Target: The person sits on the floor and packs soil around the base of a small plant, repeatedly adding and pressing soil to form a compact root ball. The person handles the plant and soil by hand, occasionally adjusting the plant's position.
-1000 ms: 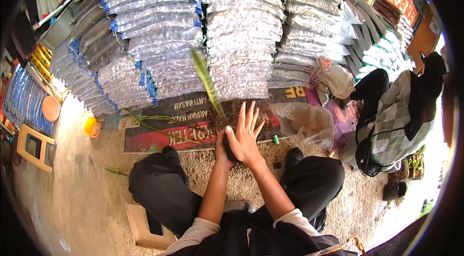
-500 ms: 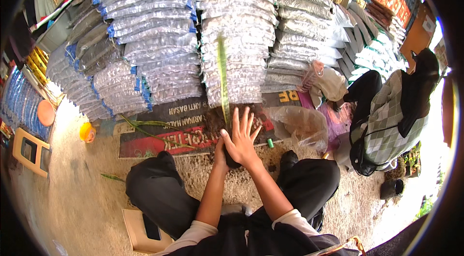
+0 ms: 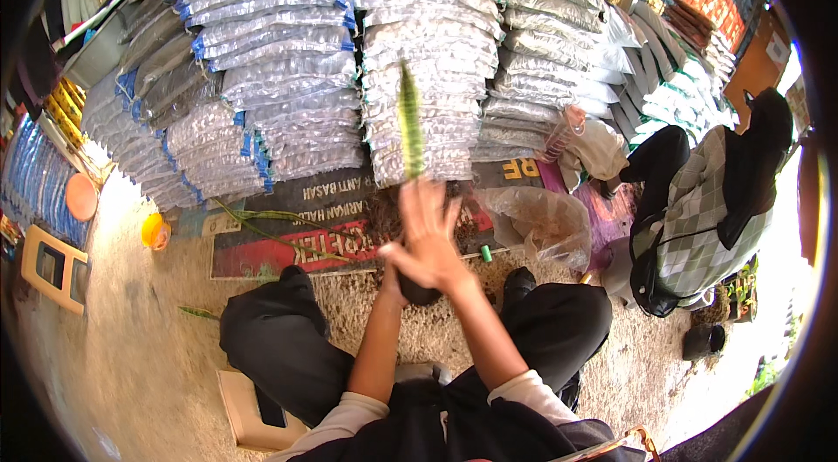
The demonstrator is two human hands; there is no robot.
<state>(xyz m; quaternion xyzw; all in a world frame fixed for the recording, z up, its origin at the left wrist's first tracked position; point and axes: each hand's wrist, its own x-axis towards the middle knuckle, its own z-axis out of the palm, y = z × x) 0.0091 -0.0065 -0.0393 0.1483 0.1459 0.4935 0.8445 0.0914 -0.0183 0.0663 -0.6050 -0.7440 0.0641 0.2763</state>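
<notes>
With the upright yellow-edged green leaf [image 3: 410, 126] seemingly potted, my right hand [image 3: 428, 244] spreads open, gripping nothing, at the round black pot [image 3: 422, 295], my left hand [image 3: 391, 284] against it, grip hidden, while long green leaves [image 3: 249, 215] lie unpotted

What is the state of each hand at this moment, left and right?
Left hand: at the black pot, mostly hidden; its grip cannot be told.
Right hand: open, spread, slightly blurred.

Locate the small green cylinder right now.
In the head view, the small green cylinder is right of centre, between the right hand and the clear plastic bag.
</notes>
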